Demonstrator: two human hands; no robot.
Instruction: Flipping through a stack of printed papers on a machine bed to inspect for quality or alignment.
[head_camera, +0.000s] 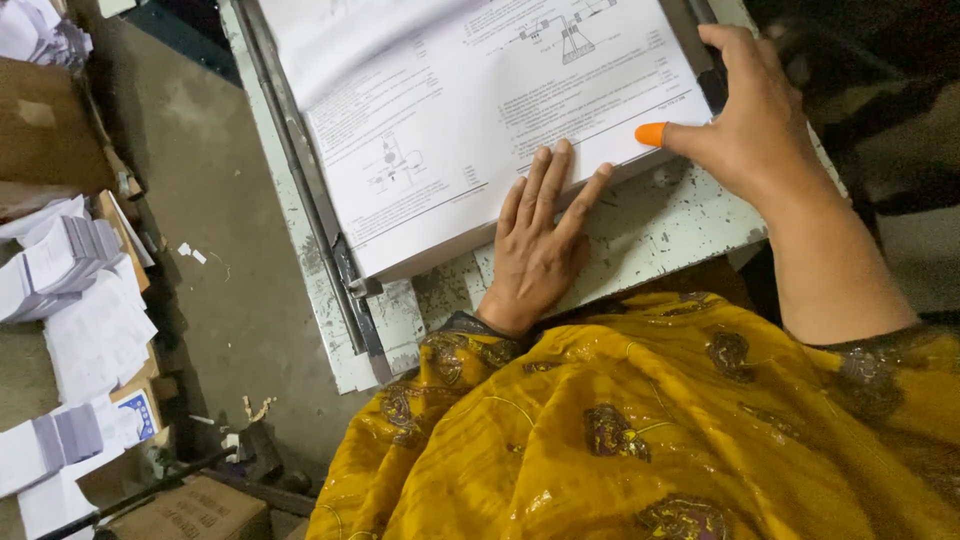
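Sheets (470, 100) in a thick printed stack on a chipped white desk (680, 215), near edge overhanging toward the lap. Left hand (540, 240) flat, fingers spread, pinning that edge. Right hand (755, 120) open at the corner, orange-capped thumb (651, 134) on the top sheet for grip.

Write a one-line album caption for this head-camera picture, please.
Left hand flat on a stack of printed sheets, right hand with an orange thumb cot at its edge.
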